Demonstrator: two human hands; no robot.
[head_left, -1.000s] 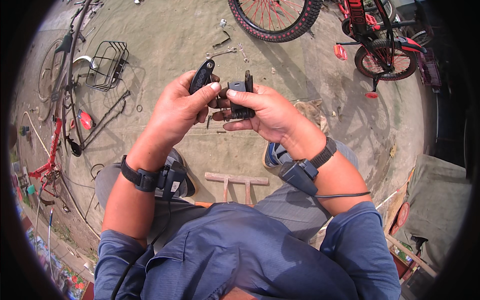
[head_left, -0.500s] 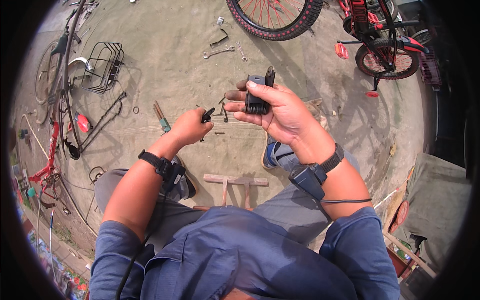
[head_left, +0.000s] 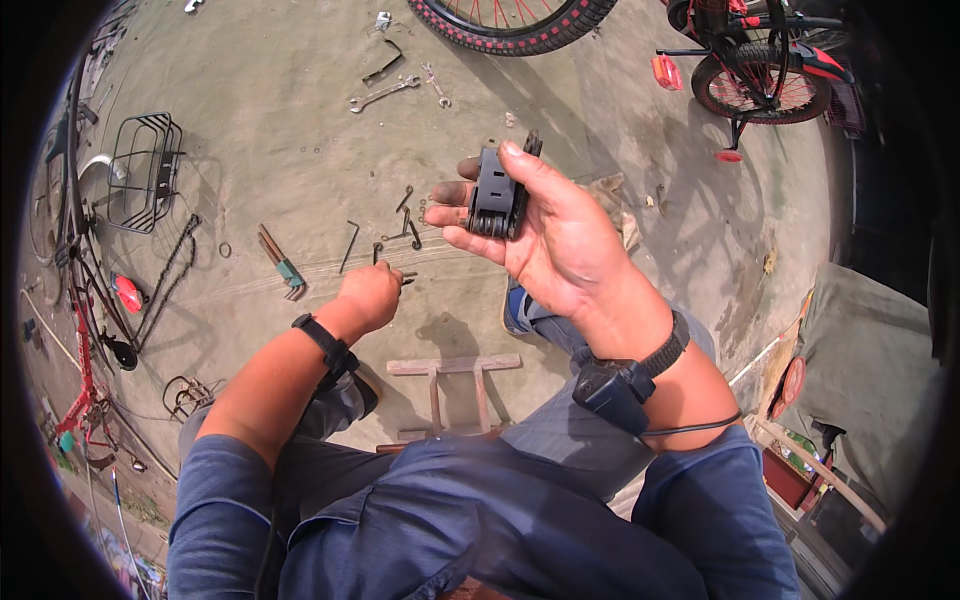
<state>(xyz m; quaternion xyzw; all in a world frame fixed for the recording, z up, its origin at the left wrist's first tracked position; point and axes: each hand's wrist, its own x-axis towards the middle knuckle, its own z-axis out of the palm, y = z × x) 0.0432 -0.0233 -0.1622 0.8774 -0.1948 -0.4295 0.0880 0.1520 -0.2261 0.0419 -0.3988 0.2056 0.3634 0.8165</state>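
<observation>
On the palm of my right hand (head_left: 560,225) lies a black, boxy folding multi-tool (head_left: 494,190), its stacked parts showing at the lower end. The thumb presses on its top edge and the fingers curl behind it. My left hand (head_left: 368,298) is low over the ground with its fingers curled in; what they hold is mostly hidden. Small dark pieces show beside its fingertips. Just beyond it lie a thin L-shaped hex key (head_left: 349,246) and several small dark metal parts (head_left: 413,232). To its left rests a hex key set in a green holder (head_left: 288,273).
Farther out lie an open-end wrench (head_left: 385,94), a smaller wrench (head_left: 436,86) and a black bracket (head_left: 384,62). A wire basket (head_left: 144,172) and a chain (head_left: 168,280) are at left. Bicycle wheels (head_left: 520,42) stand ahead. A wooden stool (head_left: 454,366) is between my legs.
My left hand has moved down and back toward me, away from the multi-tool. The multi-tool has tilted slightly in my right hand. The whole view has shifted, uncovering more ground at left.
</observation>
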